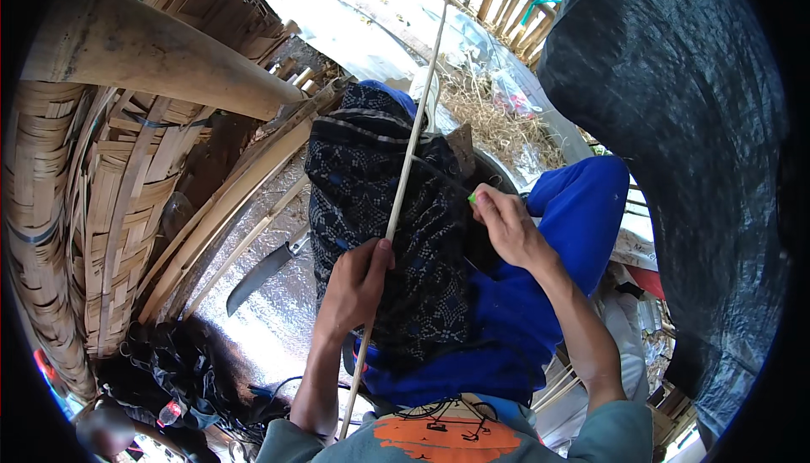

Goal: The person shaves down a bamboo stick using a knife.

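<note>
A long, thin bamboo strip runs from beside my body up past my lap to the far edge. My left hand is closed round it, thumb lying along the strip. To the right of the strip, my right hand is closed on a small thing whose bright green end shows at the fingers; the rest of it is hidden or too dark to make out. Under both hands, a black patterned cloth covers my lap over blue trousers.
A large knife lies left of my lap on a shiny sheet. Bamboo slats and a thick bamboo pole stand at the left by a woven wall. Dark plastic sheeting hangs at the right.
</note>
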{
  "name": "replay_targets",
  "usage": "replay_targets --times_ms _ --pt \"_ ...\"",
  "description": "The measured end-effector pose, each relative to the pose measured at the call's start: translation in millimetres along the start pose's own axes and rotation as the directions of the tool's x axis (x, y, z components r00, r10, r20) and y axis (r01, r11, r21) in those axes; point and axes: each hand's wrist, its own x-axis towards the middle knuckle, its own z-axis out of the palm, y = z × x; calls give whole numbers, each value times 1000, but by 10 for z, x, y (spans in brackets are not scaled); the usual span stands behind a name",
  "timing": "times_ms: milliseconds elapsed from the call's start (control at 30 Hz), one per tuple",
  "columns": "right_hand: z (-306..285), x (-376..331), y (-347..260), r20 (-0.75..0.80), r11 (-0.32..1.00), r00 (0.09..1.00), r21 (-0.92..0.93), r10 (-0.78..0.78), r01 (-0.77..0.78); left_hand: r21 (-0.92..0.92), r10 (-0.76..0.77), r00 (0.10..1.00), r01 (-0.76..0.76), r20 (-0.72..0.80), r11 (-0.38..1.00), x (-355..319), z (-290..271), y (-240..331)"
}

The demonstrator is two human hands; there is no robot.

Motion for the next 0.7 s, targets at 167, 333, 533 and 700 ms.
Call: replay_targets --times_ms 167,333,533,700 --pt "186 -66 13 127 959 962 -114 -243 258 -176 -225 974 226 23 958 -36 -20 80" --pt "301 -23 87 84 839 889 -300 -451 454 -209 -248 967 254 55 944 -70 -26 29" --pt "325 83 39 159 848 952 -433 -263 307 -149 -73 997 68 -25 987 -33 51 -159" --pt "478 67 118 63 806 968 -541 -245 239 -66 -28 997 24 -68 998 -73 95 -85"
